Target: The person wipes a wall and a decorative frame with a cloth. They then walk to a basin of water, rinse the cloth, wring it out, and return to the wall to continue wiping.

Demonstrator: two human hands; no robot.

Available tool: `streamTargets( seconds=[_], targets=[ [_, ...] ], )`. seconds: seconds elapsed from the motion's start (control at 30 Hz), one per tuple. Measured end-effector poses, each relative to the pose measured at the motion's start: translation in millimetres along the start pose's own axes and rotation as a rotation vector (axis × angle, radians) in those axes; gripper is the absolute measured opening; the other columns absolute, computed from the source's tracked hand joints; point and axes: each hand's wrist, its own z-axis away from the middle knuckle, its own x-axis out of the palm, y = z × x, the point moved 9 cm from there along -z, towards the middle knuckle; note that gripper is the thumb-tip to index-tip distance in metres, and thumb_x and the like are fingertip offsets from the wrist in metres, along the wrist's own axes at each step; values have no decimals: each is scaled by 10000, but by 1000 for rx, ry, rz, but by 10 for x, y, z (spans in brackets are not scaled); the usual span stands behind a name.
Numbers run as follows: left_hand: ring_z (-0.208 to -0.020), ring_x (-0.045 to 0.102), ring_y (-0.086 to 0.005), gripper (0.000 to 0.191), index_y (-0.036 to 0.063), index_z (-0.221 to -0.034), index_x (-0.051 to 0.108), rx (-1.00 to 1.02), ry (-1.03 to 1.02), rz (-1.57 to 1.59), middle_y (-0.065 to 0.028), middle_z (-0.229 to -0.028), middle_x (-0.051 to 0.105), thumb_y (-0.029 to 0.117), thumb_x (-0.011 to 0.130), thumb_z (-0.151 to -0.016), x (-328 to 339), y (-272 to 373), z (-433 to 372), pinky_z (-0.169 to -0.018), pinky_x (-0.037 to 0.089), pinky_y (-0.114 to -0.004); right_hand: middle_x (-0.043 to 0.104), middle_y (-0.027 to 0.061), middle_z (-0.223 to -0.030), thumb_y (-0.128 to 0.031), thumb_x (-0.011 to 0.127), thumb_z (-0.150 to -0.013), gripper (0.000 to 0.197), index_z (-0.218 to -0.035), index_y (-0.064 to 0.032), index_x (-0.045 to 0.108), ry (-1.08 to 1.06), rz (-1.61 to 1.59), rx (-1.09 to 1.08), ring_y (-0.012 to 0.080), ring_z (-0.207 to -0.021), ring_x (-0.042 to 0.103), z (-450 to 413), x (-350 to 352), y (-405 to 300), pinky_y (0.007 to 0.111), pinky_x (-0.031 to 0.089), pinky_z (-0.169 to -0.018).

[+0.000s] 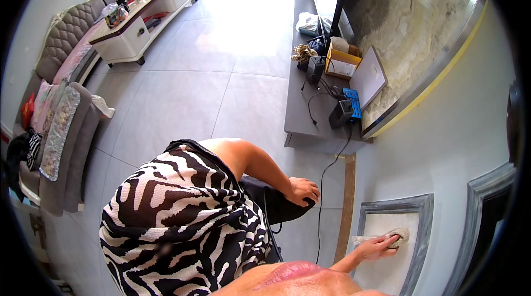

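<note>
In the head view, my right hand (376,248) holds a crumpled beige-grey cloth (399,238) against a white wall panel (383,269). A grey marbled frame (424,233) surrounds that panel. My left hand (302,191) holds nothing and rests over my bent knee, on dark trousers (276,206). Its fingers curl loosely over the knee. My black-and-white zebra-patterned top (178,213) fills the lower middle. Part of my face covers the bottom edge and hides most of the right forearm.
A black cable (321,209) trails down from the grey TV cabinet (300,107) between me and the wall. The cabinet bears a blue power strip (351,101), black adapters and a cardboard box (342,60). A grey sofa (74,18) and a coffee table (120,45) stand left.
</note>
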Motion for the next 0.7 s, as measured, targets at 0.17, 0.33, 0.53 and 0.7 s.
streamTargets(
  seconds=[0.17, 0.33, 0.53, 0.7],
  targets=[
    [-1290, 407, -276, 422, 129, -1240, 593, -31, 36, 10, -91, -1328, 510, 232, 596, -831, 109, -118, -114, -1073, 355, -430, 439, 198, -1212, -264, 578, -947, 351, -1267, -120, 598, 169, 251, -142, 322, -1131, 466, -459, -46, -214, 449, 388, -914],
    [-1271, 420, -304, 417, 116, -1221, 596, 23, -26, 80, -117, -1312, 518, 248, 612, -826, 243, -192, -386, -1061, 362, -439, 462, 190, -1236, -231, 605, -916, 326, -1229, -141, 616, 97, 221, -279, 335, -1155, 465, -365, 338, 133, 454, 398, -941],
    [-1233, 453, -340, 422, 87, -1219, 595, -17, 21, 48, -154, -1292, 524, 181, 636, -810, 20, -344, -419, -1057, 365, -441, 547, 137, -1178, -163, 607, -882, 292, -1173, -174, 631, -171, 63, -377, 297, -1126, 506, -158, 1241, -101, 447, 420, -935],
    [-1251, 438, -320, 427, 119, -1243, 576, 31, -13, 15, -107, -1311, 520, 204, 617, -827, 3, -46, -548, -1062, 361, -429, 522, 43, -1201, -175, 605, -874, 211, -1060, -94, 663, -334, 102, -461, 246, -1084, 496, 427, 1504, 25, 364, 440, -901]
  ],
)
